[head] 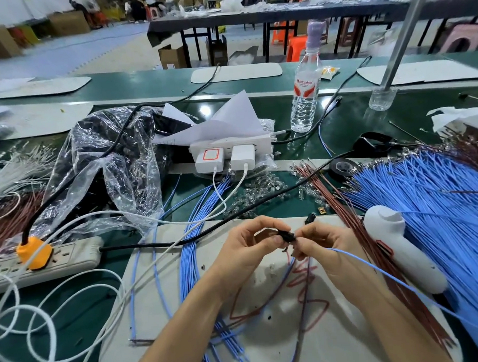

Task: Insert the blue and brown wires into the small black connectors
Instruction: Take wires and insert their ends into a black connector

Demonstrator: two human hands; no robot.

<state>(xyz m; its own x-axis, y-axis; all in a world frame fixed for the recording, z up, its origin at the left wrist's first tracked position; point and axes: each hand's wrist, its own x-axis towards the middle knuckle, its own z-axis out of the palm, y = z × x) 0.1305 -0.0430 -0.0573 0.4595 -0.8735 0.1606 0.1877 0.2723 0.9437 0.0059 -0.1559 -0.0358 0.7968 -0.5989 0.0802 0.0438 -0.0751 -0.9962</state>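
My left hand [246, 245] pinches a small black connector [286, 237] above the white work mat [166, 295]. My right hand [322, 243] pinches a blue wire [381, 271] right at the connector; the wire trails off to the lower right. A brown wire [306, 296] hangs down from between my hands. Another black connector [308, 219] lies on the mat just beyond my right hand. A big heap of blue wires [427, 198] lies at the right, with brown wires [335, 200] beside it.
A white handheld tool [396, 241] lies right of my right hand. Finished blue wires [192, 255] lie left on the mat. A power strip with an orange plug [35, 252], white cables, a plastic bag [115, 170], chargers [222, 156] and a water bottle [304, 94] stand behind.
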